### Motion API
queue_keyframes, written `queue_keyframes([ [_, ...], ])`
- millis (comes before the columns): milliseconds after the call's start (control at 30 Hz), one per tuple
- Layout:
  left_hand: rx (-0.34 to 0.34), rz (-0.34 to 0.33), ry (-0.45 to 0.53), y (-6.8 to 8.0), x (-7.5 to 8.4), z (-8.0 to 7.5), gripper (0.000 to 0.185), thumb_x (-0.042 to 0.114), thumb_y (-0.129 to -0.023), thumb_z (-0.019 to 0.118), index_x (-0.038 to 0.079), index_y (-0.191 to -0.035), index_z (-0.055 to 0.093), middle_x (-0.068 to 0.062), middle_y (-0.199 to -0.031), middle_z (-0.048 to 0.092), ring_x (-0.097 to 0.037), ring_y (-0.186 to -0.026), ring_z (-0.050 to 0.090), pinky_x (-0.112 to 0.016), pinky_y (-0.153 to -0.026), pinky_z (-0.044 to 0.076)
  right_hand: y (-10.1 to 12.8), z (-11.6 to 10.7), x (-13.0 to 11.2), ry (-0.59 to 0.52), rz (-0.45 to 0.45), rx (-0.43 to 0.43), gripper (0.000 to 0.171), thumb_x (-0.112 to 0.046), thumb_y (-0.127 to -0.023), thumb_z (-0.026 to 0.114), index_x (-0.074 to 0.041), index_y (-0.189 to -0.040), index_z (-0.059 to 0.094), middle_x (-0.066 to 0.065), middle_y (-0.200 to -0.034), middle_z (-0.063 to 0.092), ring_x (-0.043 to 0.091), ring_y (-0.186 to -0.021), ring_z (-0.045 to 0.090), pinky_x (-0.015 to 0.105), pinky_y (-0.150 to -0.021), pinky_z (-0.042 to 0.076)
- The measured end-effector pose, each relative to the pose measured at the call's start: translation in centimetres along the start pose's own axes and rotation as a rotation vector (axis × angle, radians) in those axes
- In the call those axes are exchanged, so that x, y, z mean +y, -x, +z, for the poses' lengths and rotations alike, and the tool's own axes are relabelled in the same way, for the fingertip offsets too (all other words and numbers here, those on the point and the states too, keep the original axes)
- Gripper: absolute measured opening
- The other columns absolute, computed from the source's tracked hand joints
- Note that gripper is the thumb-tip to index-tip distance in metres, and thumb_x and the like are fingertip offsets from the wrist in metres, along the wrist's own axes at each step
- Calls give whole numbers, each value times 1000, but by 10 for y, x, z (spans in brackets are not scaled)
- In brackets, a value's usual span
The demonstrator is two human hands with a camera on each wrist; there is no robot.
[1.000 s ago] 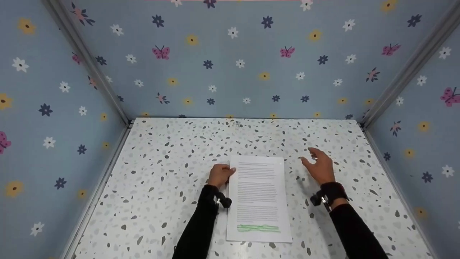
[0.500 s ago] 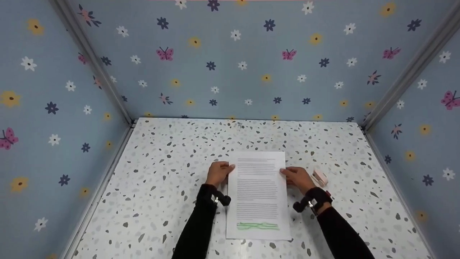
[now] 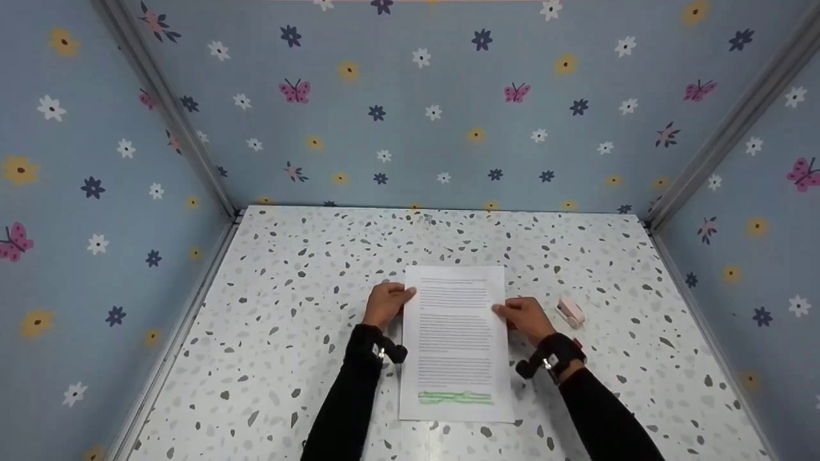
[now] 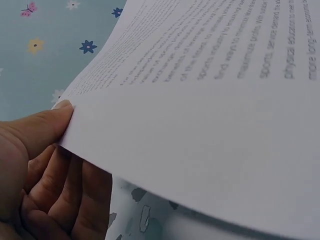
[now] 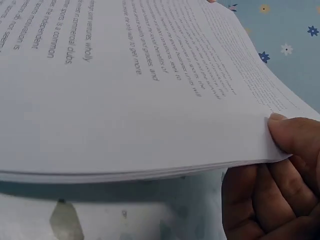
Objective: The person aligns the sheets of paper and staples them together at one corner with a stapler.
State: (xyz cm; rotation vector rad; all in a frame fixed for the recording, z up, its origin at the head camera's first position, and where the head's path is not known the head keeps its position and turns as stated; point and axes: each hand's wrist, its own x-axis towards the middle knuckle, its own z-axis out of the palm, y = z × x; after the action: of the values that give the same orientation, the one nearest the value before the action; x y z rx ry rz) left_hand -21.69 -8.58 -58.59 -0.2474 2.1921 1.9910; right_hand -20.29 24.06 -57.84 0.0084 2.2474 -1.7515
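Note:
A stack of printed white sheets [image 3: 456, 342] with a green highlighted band near its bottom lies lengthwise on the speckled table [image 3: 288, 307]. My left hand [image 3: 384, 304] pinches the stack's left edge near the top, thumb on top [image 4: 45, 127] and fingers beneath. My right hand [image 3: 522, 317] pinches the right edge the same way, thumb [image 5: 292, 137] above, fingers under. Both wrist views show the sheets [image 4: 210, 100] [image 5: 130, 90] lifted a little off the table at the held edges.
A small pink stapler [image 3: 569, 312] lies on the table just right of my right hand. Blue flowered walls [image 3: 416, 115] enclose the table at the back and both sides, with metal corner rails [image 3: 192, 153].
My right hand came left from above the pink stapler to the paper's right edge and took hold of it. The stack's edges have lifted slightly; my left hand kept its hold.

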Motion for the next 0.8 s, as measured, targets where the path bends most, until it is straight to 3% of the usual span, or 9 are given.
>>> queue_keyframes([
  [167, -105, -65, 10, 6, 4, -11, 29, 25, -98, 71, -2, -108, 72, -11, -92, 74, -19, -78, 71, -32, -70, 57, -2, 3, -8, -99, 50, 20, 22, -17, -97, 70, 4, -102, 75, 15, -97, 75, 22, -80, 72, 30, -71, 57],
  [267, -122, -79, 0, 7, 8, -17, 23, 21, -96, 72, -1, -105, 72, -11, -92, 74, -19, -80, 72, -33, -71, 57, -4, 5, -14, -132, 62, 38, 22, -17, -97, 71, 3, -106, 76, 16, -99, 75, 25, -83, 73, 32, -72, 58],
  [400, -93, -56, -20, 5, 16, -24, 26, 18, -95, 73, -2, -111, 71, -12, -96, 74, -21, -83, 71, -34, -74, 57, -10, 9, -22, -145, 52, 49, 23, -17, -97, 70, 3, -108, 75, 17, -100, 75, 27, -84, 74, 33, -72, 58],
  [633, 6, -38, -137, -4, 20, -32, 37, 19, -95, 73, -4, -124, 68, -15, -101, 73, -22, -83, 72, -36, -74, 58, -25, 21, -32, -104, 26, 60, 23, -17, -97, 70, 3, -108, 75, 17, -98, 75, 26, -80, 74, 33, -70, 59],
  [800, 54, -31, -218, -11, 17, -30, 32, 20, -95, 74, -3, -117, 72, -13, -92, 74, -19, -75, 70, -32, -68, 57, -35, 26, -32, -13, 14, 110, 21, -17, -97, 70, 3, -97, 76, 15, -91, 75, 23, -74, 72, 31, -65, 57],
])
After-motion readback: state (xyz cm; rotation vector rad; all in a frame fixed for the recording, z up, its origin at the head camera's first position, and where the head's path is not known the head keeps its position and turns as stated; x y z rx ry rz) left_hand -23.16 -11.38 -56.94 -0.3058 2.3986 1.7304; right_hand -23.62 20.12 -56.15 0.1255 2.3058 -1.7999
